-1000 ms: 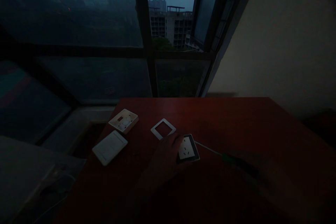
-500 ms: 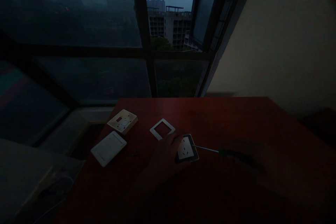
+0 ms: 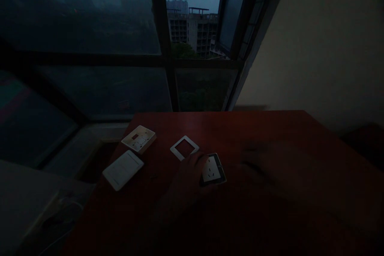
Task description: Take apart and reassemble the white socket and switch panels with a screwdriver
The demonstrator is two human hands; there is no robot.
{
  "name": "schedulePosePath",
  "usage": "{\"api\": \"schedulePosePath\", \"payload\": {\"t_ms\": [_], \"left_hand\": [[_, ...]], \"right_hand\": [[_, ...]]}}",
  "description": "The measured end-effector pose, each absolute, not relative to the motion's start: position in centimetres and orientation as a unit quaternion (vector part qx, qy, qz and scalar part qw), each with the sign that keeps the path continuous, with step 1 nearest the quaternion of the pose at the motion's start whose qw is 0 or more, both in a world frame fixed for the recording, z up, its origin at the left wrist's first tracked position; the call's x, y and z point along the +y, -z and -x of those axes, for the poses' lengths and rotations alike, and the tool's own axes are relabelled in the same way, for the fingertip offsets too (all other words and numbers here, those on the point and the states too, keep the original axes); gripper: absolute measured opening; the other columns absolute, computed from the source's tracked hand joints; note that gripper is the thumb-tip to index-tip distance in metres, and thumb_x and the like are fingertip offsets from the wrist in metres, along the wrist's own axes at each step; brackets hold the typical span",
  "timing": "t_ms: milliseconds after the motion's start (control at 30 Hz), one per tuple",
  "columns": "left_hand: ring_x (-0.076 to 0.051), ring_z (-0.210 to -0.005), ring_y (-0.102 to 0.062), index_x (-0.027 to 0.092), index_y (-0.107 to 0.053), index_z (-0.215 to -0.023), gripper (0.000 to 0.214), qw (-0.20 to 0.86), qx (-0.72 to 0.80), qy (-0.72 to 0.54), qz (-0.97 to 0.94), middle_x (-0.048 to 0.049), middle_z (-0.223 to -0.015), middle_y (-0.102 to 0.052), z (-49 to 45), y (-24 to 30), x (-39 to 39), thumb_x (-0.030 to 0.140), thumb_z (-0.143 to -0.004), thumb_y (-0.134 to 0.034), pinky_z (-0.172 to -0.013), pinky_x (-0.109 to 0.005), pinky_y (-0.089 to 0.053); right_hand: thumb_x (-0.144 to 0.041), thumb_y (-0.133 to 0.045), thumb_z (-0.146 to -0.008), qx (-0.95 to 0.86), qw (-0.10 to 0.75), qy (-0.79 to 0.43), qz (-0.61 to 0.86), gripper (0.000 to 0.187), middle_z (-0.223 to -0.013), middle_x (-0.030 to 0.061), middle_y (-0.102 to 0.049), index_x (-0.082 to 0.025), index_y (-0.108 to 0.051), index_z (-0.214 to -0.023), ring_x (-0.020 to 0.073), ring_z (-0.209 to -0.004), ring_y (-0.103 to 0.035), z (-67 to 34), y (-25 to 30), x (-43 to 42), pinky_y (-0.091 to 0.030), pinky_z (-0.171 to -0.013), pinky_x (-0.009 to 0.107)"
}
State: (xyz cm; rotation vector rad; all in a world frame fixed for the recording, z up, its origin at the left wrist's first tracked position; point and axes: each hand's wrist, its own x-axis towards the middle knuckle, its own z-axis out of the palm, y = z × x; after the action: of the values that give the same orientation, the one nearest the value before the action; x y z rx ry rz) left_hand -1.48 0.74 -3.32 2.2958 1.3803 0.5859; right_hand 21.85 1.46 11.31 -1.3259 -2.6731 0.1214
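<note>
My left hand [image 3: 187, 180] is closed around a wall socket [image 3: 211, 170] with a white face and a dark border, fingers at its far-left edge and thumb at its near edge. To the right of the socket, apart from it, my right hand [image 3: 279, 168] is smeared by motion. It is closed round the dark handle of a screwdriver [image 3: 256, 167], whose shaft is barely visible in the blur. A white square frame [image 3: 177, 153] lies just beyond my left fingers.
On the left of the red-brown table [image 3: 246, 126] lie an open white back box [image 3: 144, 144] and a white plate [image 3: 123, 170]. A small dark bit, too dim to name, lies right of the plate. Windows rise behind the table, and a wall [image 3: 315, 48] stands at right.
The screwdriver has come away from the socket's right edge as my right hand moved up and slightly left. My left hand and the socket have stayed in place.
</note>
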Motion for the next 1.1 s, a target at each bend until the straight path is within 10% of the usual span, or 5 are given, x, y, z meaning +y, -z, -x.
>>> {"api": "schedulePosePath", "payload": {"t_ms": [900, 1100], "left_hand": [[-0.035, -0.128, -0.039, 0.023, -0.037, -0.137, 0.085, 0.193, 0.477, -0.217, -0.830, -0.0130, -0.140, -0.042, 1.5, 3.3, 0.7, 0.047, -0.066, -0.078, -0.103, -0.051, -0.036], [-0.034, -0.127, -0.040, 0.023, -0.037, -0.137, 0.086, 0.200, 0.477, -0.210, -0.830, -0.0125, -0.140, -0.042, 1.6, 3.5, 0.9, 0.045, -0.065, -0.079, -0.103, -0.051, -0.038]], "right_hand": [[-0.013, -0.043, -0.086, -0.907, 0.208, -0.050, 0.363, 0.034, -0.094, 0.0046, -0.067, -0.018, -0.053, -0.119, 0.0167, -0.080, -0.062, -18.1, -12.0, 5.5, -0.043, -0.067, 0.026], [-0.025, -0.049, -0.089, -0.730, 0.474, -0.132, 0.474, 0.007, -0.081, 0.0015, -0.061, -0.021, -0.055, -0.091, 0.0149, -0.071, -0.058, -15.7, -8.7, 4.6, -0.043, -0.063, 0.027]]}}
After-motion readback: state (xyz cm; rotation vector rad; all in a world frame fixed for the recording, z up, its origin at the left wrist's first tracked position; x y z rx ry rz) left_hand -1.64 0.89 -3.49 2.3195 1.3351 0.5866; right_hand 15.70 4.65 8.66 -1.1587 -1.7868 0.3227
